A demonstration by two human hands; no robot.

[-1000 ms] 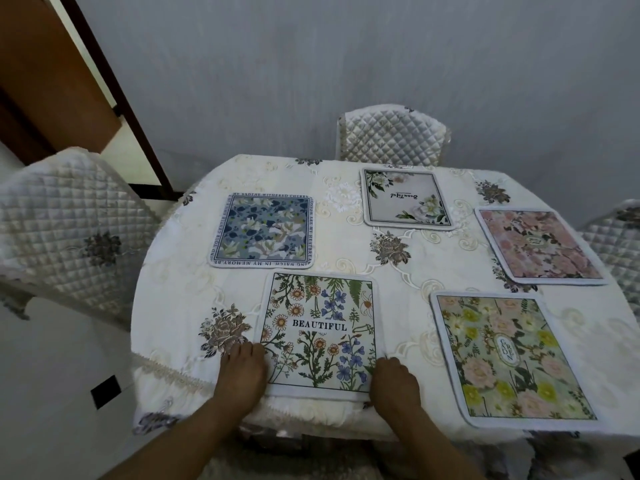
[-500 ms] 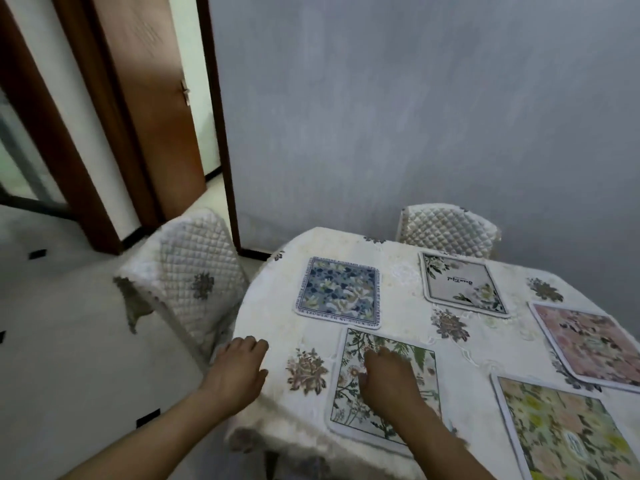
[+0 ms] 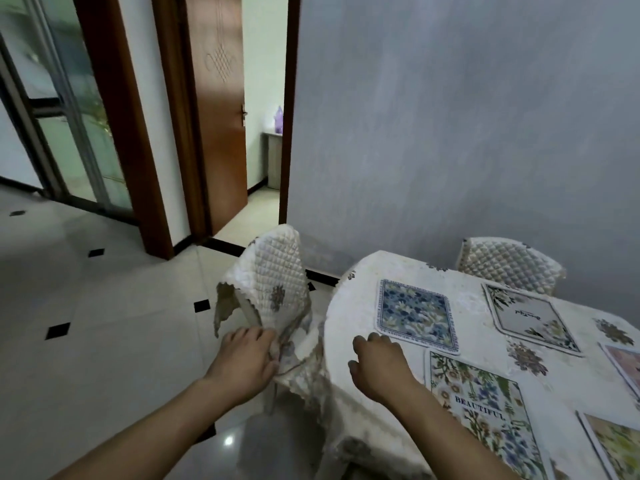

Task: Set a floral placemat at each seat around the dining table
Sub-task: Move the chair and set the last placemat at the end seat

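Note:
Several floral placemats lie flat on the round dining table with its cream cloth. A blue one is at the left and a white one with script at the back. The "BEAUTIFUL" one is nearest me. A pink one and a green-yellow one are cut off at the right edge. My right hand hovers over bare cloth beside the blue mat's near corner, fingers loosely curled, holding nothing. My left hand is off the table, its fingers closed on the bunched quilted cover of the left chair.
A second quilted chair stands behind the table against the grey wall. Tiled floor spreads to the left. An open wooden door and a glass sliding door are at the back left.
The view has swung left. My right hand has left the "BEAUTIFUL" mat and moved left, to beside the blue mat. My left hand has gone from the table edge to the chair cover.

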